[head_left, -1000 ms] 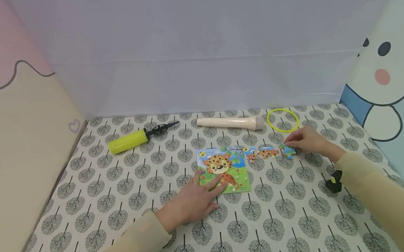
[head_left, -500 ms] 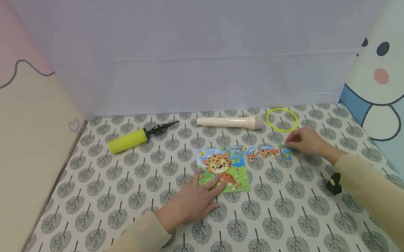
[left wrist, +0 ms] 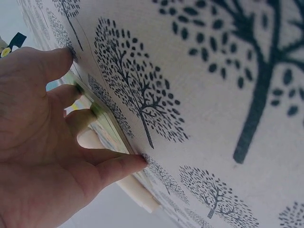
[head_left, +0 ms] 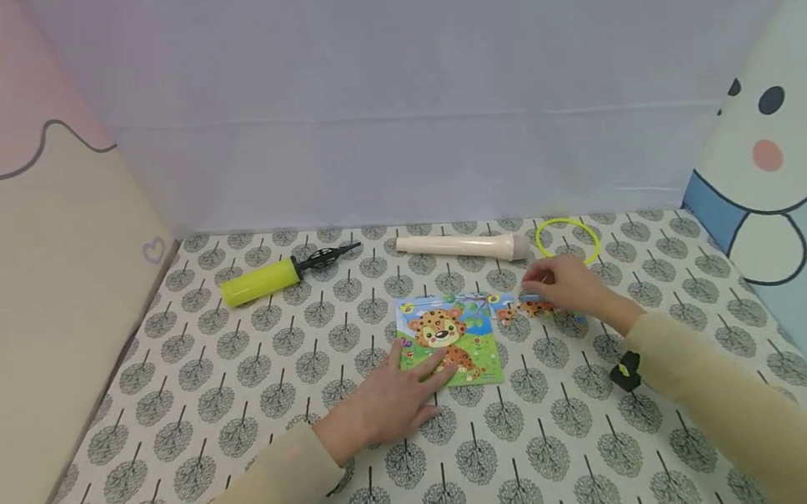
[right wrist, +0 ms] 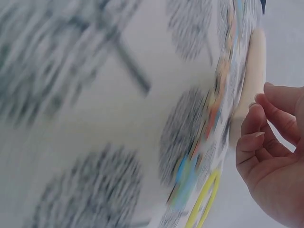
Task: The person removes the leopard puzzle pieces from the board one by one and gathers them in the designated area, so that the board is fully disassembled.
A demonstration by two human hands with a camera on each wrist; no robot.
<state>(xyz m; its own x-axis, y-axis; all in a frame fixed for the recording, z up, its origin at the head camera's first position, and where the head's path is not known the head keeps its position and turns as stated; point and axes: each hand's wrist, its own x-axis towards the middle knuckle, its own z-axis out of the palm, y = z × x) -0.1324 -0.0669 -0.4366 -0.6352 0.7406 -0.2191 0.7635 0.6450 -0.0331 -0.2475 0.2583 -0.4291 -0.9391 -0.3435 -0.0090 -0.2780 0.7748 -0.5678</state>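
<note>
My left hand (head_left: 387, 401) rests on a leopard picture puzzle board (head_left: 486, 347), its fingers spread over the lower left part. In the left wrist view, the board's edge (left wrist: 111, 121) shows under the fingers. Jigsaw pieces (head_left: 505, 312) lie in a row just right of the board. Over that row is my right hand (head_left: 566, 282), partly hiding the middle and right pieces in the head view. The right wrist view shows its thumb and fingers loosely bent, with nothing visible between them. A blue-green piece (right wrist: 183, 178) lies on the cloth there, blurred.
A yellow-green hand pump (head_left: 259, 282) lies back left. A cream microphone-shaped tube (head_left: 456, 245) lies behind the board. Right of the tube is a yellow ring (head_left: 594, 239). A tree-print cloth (head_left: 328, 497) covers the table, with fabric walls (head_left: 389, 136) around it.
My right hand has let go of the rightmost jigsaw piece and moved left over the row of pieces. That piece shifted slightly left before. My left hand stays on the board.
</note>
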